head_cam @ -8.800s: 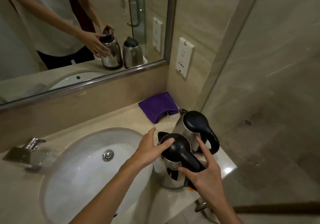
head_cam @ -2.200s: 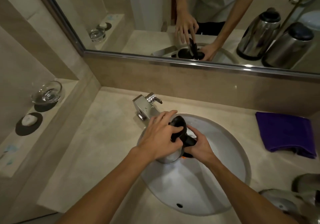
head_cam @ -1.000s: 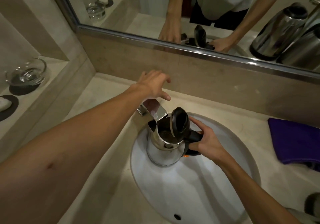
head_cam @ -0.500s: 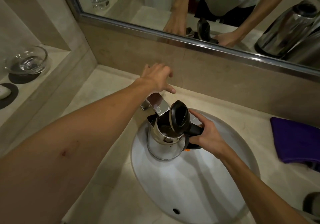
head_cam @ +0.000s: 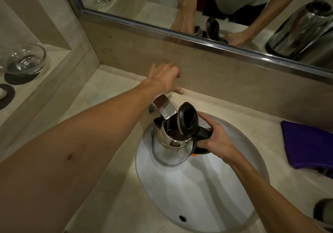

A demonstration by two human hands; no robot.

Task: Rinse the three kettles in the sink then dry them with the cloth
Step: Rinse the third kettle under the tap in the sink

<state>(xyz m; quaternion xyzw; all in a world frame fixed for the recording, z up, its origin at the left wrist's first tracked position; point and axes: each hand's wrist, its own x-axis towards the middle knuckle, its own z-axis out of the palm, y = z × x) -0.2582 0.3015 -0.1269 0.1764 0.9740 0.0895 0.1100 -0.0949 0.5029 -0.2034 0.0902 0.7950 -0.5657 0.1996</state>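
Head view: the task is judged to be at its start. One steel kettle (head_cam: 169,148) is held upright in the white sink (head_cam: 198,196), its black lid (head_cam: 189,122) flipped open and its mouth placed right under the tap spout (head_cam: 164,106). Its black handle (head_cam: 203,134) is clasped by the right grip (head_cam: 214,140), fingers wrapped round it. The left grip (head_cam: 164,76) is stretched over the back of the tap, where a lever would be expected. The lever is hidden under the palm, so it cannot be told whether anything is grasped. No stream of water can be made out, so the rinse of this first kettle is taken as only being set up.

Two further kettles (head_cam: 297,29) are seen reflected in the mirror (head_cam: 162,32). Part of one (head_cam: 324,213) is caught at the lower right edge, on the bench (head_cam: 111,196). Their rinsing and all three dryings are judged as left to do. The purple cloth (head_cam: 310,144) is laid on the bench right of the sink, untouched.

The bench is of pale beige stone, with a matching upstand below the mirror. On a stepped ledge at the left, a glass bowl (head_cam: 24,59) is set on a dark coaster.
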